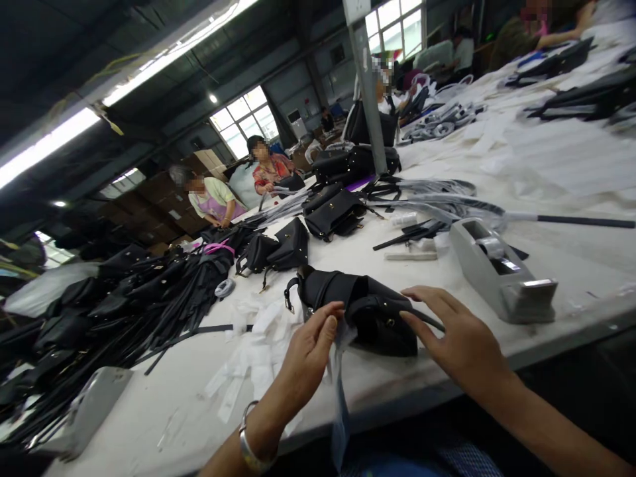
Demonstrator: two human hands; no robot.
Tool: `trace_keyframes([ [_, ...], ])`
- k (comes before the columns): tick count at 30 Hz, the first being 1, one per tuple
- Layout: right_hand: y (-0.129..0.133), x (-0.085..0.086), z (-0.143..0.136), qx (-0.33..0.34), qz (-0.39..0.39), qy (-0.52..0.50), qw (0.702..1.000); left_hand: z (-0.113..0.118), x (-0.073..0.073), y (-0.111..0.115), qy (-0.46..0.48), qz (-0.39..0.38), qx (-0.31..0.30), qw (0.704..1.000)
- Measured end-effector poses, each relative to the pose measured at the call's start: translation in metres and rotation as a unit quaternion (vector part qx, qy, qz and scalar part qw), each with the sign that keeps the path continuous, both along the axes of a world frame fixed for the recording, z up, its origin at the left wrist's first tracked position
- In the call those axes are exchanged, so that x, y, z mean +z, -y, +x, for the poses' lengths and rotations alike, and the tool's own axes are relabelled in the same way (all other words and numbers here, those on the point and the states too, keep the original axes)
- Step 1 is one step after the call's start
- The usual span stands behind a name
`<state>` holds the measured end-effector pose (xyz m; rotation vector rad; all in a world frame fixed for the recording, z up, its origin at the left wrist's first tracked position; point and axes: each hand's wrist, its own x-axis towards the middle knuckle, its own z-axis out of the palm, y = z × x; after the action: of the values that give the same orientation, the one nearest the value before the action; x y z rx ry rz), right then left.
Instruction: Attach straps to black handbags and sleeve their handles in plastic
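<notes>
A small black handbag [385,308] with gold-coloured studs lies on the white table in front of me, its buckled strap end [289,298] at the left. My left hand [313,341], wearing a bracelet, is at the bag's near left side with thumb and fingers close together; what they pinch is hidden. Beside those fingers a translucent strip [340,397] hangs over the table edge. My right hand [462,338] has thumb and fingers around the bag's right end, where a black strap [430,319] runs between them.
A grey tape dispenser [501,271] stands at right, another [94,411] at lower left. White scraps [253,358] lie left of the bag. Beyond are more black bags [335,212], wrapped straps [447,202], a post [370,99] and a heap of bags [119,291]. Several people work around the table.
</notes>
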<state>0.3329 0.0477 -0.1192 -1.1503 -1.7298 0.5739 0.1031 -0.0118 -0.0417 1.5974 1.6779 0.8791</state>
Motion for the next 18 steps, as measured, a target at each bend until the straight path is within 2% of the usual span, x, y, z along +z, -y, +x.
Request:
trace_keyframes([
  [2,0.021,0.002,-0.005,0.038,0.015,-0.023,0.999,-0.006,-0.014,0.01,0.061,-0.025,0.011,0.998],
  [4,0.046,0.001,-0.019,0.159,-0.067,-0.013,0.985,-0.008,-0.024,0.016,0.119,-0.043,0.023,0.992],
  [6,0.067,-0.001,-0.04,0.262,-0.183,0.001,0.948,-0.005,-0.025,0.017,0.159,-0.041,0.038,0.986],
  [9,0.081,-0.002,-0.076,0.349,-0.292,-0.041,0.89,0.003,-0.017,0.015,0.17,-0.018,0.023,0.985],
  [12,0.077,0.009,-0.099,0.378,-0.337,-0.145,0.85,-0.002,-0.008,0.017,0.122,0.027,-0.006,0.992],
  [15,0.065,0.028,-0.101,0.37,-0.378,-0.231,0.817,-0.023,-0.009,0.028,0.109,0.066,0.008,0.992],
  [18,0.046,0.049,-0.094,0.324,-0.401,-0.292,0.806,-0.047,-0.017,0.051,0.178,0.003,0.002,0.984],
])
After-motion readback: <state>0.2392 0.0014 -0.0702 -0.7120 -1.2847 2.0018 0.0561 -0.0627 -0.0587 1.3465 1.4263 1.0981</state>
